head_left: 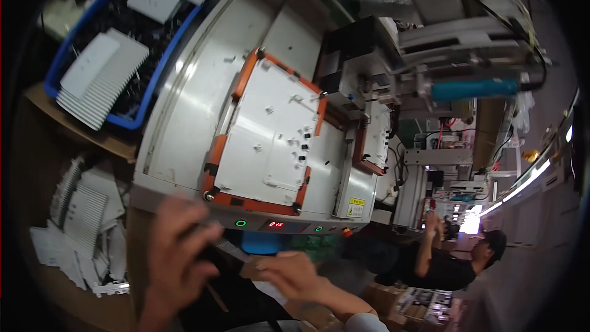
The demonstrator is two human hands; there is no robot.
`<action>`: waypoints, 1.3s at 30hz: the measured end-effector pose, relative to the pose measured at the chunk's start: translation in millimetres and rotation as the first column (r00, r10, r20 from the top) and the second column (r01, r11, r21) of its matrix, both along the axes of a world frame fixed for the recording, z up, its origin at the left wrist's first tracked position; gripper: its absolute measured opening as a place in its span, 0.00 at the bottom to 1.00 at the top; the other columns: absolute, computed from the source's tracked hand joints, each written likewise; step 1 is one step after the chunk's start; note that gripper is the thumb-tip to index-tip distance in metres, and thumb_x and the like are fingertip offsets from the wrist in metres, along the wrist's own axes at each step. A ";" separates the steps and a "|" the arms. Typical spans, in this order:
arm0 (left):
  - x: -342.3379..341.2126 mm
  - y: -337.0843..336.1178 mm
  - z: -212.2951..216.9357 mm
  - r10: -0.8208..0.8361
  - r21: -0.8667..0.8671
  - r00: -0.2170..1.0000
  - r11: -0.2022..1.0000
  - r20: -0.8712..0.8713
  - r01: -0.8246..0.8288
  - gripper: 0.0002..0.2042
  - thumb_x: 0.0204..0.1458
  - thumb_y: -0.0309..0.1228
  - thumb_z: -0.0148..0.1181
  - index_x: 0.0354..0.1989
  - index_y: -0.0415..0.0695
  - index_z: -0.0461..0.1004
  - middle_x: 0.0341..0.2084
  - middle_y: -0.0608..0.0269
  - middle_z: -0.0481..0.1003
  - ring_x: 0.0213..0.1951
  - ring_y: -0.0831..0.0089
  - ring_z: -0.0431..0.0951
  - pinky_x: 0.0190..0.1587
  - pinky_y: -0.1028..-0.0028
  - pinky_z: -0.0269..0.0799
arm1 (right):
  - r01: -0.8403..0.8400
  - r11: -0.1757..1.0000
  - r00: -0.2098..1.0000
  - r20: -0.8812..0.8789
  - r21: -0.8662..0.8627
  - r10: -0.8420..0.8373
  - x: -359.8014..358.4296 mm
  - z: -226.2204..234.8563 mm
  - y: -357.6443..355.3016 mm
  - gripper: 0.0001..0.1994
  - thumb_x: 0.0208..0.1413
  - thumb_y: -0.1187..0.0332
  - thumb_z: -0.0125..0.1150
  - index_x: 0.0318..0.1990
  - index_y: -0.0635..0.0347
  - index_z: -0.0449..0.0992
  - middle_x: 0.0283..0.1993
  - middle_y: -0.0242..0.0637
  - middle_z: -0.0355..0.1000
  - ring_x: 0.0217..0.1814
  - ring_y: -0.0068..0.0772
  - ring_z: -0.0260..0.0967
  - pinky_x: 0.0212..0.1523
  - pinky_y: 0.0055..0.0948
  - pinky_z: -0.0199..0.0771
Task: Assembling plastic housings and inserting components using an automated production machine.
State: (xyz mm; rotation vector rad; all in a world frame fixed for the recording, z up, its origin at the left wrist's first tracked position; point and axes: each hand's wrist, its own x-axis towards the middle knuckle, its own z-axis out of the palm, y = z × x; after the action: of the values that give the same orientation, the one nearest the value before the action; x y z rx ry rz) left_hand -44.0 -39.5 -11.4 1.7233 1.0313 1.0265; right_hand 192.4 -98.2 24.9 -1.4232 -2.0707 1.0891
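Observation:
My left hand (178, 252) hangs in front of the machine's near left corner, blurred by motion. Its fingers look apart, and I make out nothing in them. To its right, below the machine's front edge, is my right hand (292, 273) with fingers curled together; whatever they hold, if anything, is hidden. Neither hand touches the flat white plastic panel (261, 138), which lies in an orange-edged fixture (246, 201) on the metal machine bed (184, 110). Small posts and several black pieces stand on the panel.
A blue crate (52, 77) with white ribbed parts and dark scraps stands at the far left. Below it, a carton holds white plastic pieces (86, 221). A second white part (375, 132) sits under the machine head. At right, a person (442, 261) in black works.

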 end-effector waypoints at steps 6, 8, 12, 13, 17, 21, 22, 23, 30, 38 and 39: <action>31.0 -66.5 26.6 0.242 -0.492 0.778 0.865 0.580 0.098 0.10 0.62 0.28 0.40 0.37 0.34 0.68 0.32 0.53 0.74 0.33 0.71 0.79 0.46 0.70 0.73 | -0.008 0.976 1.000 0.002 0.219 0.007 -24.2 5.9 -29.9 0.13 0.54 0.65 0.59 0.47 0.56 0.75 0.23 0.37 0.71 0.22 0.39 0.69 0.24 0.33 0.68; 22.1 -51.2 17.7 0.447 -0.619 0.834 0.766 0.323 -0.171 0.13 0.64 0.33 0.41 0.37 0.34 0.68 0.26 0.59 0.72 0.31 0.77 0.76 0.42 0.75 0.72 | 0.044 0.980 0.988 0.140 0.196 -0.072 -6.5 15.4 -26.6 0.12 0.57 0.64 0.56 0.48 0.52 0.74 0.28 0.39 0.73 0.29 0.42 0.72 0.29 0.37 0.71; 11.8 17.4 -17.7 0.722 -0.125 0.668 0.690 0.178 -0.713 0.16 0.62 0.39 0.48 0.39 0.36 0.73 0.24 0.62 0.70 0.32 0.70 0.73 0.36 0.73 0.68 | 0.257 0.837 0.910 0.171 0.483 -0.378 58.3 -3.2 -21.5 0.09 0.58 0.69 0.52 0.42 0.59 0.76 0.35 0.42 0.74 0.37 0.43 0.72 0.38 0.37 0.71; -3.5 38.4 -40.9 0.769 -0.023 0.638 0.640 0.042 -0.768 0.15 0.62 0.39 0.48 0.41 0.38 0.74 0.24 0.63 0.70 0.31 0.73 0.72 0.35 0.74 0.67 | 0.349 0.791 0.874 0.131 0.503 -0.469 71.7 -10.2 -16.9 0.08 0.58 0.70 0.52 0.41 0.61 0.76 0.36 0.42 0.74 0.38 0.43 0.72 0.38 0.37 0.71; 18.0 75.0 -53.4 0.788 0.326 0.470 0.601 -0.399 -0.730 0.13 0.58 0.39 0.50 0.42 0.47 0.76 0.31 0.49 0.73 0.36 0.49 0.73 0.37 0.58 0.66 | 0.592 0.459 0.673 -0.093 0.663 -0.734 155.9 -27.0 -8.6 0.09 0.58 0.72 0.51 0.42 0.63 0.75 0.37 0.45 0.73 0.41 0.47 0.70 0.43 0.39 0.68; 31.1 89.1 -71.5 0.827 0.373 0.305 0.501 -0.473 -0.781 0.14 0.59 0.42 0.46 0.39 0.46 0.74 0.31 0.51 0.74 0.36 0.48 0.73 0.39 0.53 0.65 | 0.648 0.410 0.602 -0.102 0.642 -0.792 188.8 -13.4 3.5 0.09 0.56 0.74 0.52 0.43 0.62 0.74 0.39 0.42 0.73 0.43 0.46 0.68 0.45 0.39 0.68; 25.8 89.1 -78.9 0.824 0.377 0.273 0.488 -0.496 -0.787 0.14 0.60 0.41 0.45 0.38 0.45 0.73 0.32 0.51 0.74 0.37 0.49 0.72 0.38 0.53 0.66 | 0.648 0.390 0.614 -0.146 0.654 -0.776 196.0 -12.9 13.7 0.09 0.56 0.73 0.52 0.42 0.61 0.75 0.39 0.42 0.73 0.44 0.46 0.68 0.45 0.39 0.67; 24.1 92.0 -85.0 0.817 0.379 0.253 0.484 -0.518 -0.789 0.14 0.61 0.40 0.44 0.37 0.44 0.72 0.34 0.52 0.74 0.38 0.50 0.72 0.37 0.53 0.66 | 0.651 0.361 0.617 -0.187 0.668 -0.765 204.1 -11.5 26.3 0.08 0.56 0.72 0.52 0.42 0.61 0.75 0.39 0.42 0.73 0.44 0.47 0.68 0.45 0.39 0.67; 14.9 90.9 -90.5 0.864 0.380 0.298 0.456 -0.405 -0.805 0.18 0.62 0.41 0.41 0.32 0.38 0.69 0.31 0.44 0.73 0.34 0.42 0.70 0.37 0.51 0.63 | 0.797 0.347 0.576 -0.451 0.495 -0.682 248.8 19.0 191.2 0.10 0.57 0.67 0.54 0.40 0.64 0.75 0.36 0.47 0.74 0.40 0.46 0.73 0.40 0.33 0.70; 35.0 78.5 -71.4 0.814 0.223 0.369 0.502 -0.449 -0.836 0.20 0.63 0.44 0.37 0.38 0.40 0.68 0.33 0.43 0.74 0.36 0.42 0.71 0.38 0.56 0.65 | 0.917 0.383 0.393 -0.435 0.114 -0.810 256.0 24.1 338.8 0.18 0.52 0.58 0.57 0.43 0.62 0.76 0.39 0.49 0.76 0.45 0.51 0.73 0.45 0.38 0.71; 33.7 79.7 -73.8 0.818 0.221 0.367 0.496 -0.442 -0.840 0.20 0.63 0.44 0.37 0.38 0.40 0.68 0.33 0.44 0.74 0.36 0.43 0.72 0.38 0.56 0.65 | 0.900 0.425 0.413 -0.494 0.094 -0.765 254.8 22.8 349.8 0.18 0.49 0.58 0.59 0.42 0.63 0.77 0.40 0.49 0.76 0.46 0.49 0.73 0.46 0.37 0.71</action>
State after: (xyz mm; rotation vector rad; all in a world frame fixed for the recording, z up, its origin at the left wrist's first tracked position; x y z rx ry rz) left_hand -10.4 40.2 -85.2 1.3915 2.4428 1.1223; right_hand 447.2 251.6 47.7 -1.5894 -0.8852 0.4339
